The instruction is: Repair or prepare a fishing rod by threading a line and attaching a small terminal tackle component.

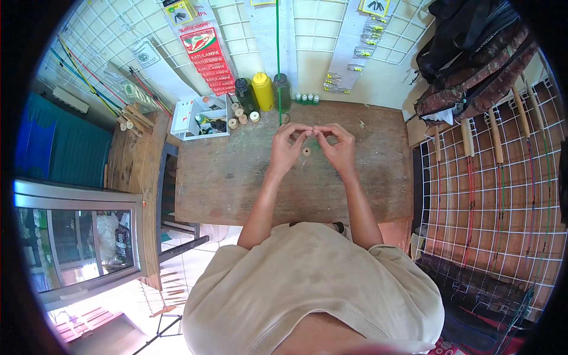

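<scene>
Over the far half of the wooden table (219, 177), my left hand (287, 147) and my right hand (338, 145) meet at their fingertips. Thumb and forefinger of each are pinched together. Whatever lies between them is too small to make out. Just below the joined fingertips, a small round wooden spool (306, 152) with a dark centre hole rests on the table. A thin green rod (279, 65) stands upright behind my left hand, its lower end close to the knuckles.
At the table's back left is a white divided box (184, 118) beside several small spools (242, 119). A dark bottle (244, 94), a yellow squeeze bottle (262, 92) and small green vials (307, 99) line the wall. Wooden-handled rods (496, 139) hang at right.
</scene>
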Motion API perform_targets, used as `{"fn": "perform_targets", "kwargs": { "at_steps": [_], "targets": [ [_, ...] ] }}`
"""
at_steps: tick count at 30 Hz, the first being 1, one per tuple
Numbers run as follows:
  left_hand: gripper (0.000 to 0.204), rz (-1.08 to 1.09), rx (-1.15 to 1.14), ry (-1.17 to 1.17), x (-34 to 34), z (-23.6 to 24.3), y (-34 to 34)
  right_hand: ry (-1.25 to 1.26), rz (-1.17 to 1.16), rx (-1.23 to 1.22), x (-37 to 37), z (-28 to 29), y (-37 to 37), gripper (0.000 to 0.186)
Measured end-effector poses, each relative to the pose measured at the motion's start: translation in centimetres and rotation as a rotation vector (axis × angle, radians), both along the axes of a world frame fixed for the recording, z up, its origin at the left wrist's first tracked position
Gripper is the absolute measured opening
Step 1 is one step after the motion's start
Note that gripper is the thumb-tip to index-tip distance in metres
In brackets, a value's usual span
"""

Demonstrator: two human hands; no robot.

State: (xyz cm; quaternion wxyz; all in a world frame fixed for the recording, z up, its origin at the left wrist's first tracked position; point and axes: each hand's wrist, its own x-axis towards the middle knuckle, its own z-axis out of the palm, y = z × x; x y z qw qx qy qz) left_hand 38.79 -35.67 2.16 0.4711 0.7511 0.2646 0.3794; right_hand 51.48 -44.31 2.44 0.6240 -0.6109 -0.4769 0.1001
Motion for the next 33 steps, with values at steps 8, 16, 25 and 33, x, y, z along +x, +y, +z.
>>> {"fn": "perform_targets", "kwargs": {
  "at_steps": [8,16,25,33],
  "targets": [
    [0.009,0.068,0.125,0.006,0.0,0.9,-0.6,-0.068,-0.003,0.007,-0.6,0.8,-0.5,0.015],
    [0.006,0.108,0.196,-0.017,-0.9,1.9,-0.5,-0.135,-0.052,0.097,-1.6,1.0,-0.3,0.018],
    [0.007,0.169,0.196,-0.021,-2.4,2.3,-0.2,-0.05,-0.09,0.072,-4.0,2.3,0.4,0.02],
    [0.01,0.162,0.144,-0.048,-3.5,2.9,1.5,-0.051,-0.084,0.13,-5.0,1.7,2.2,0.016]
  ]
}}
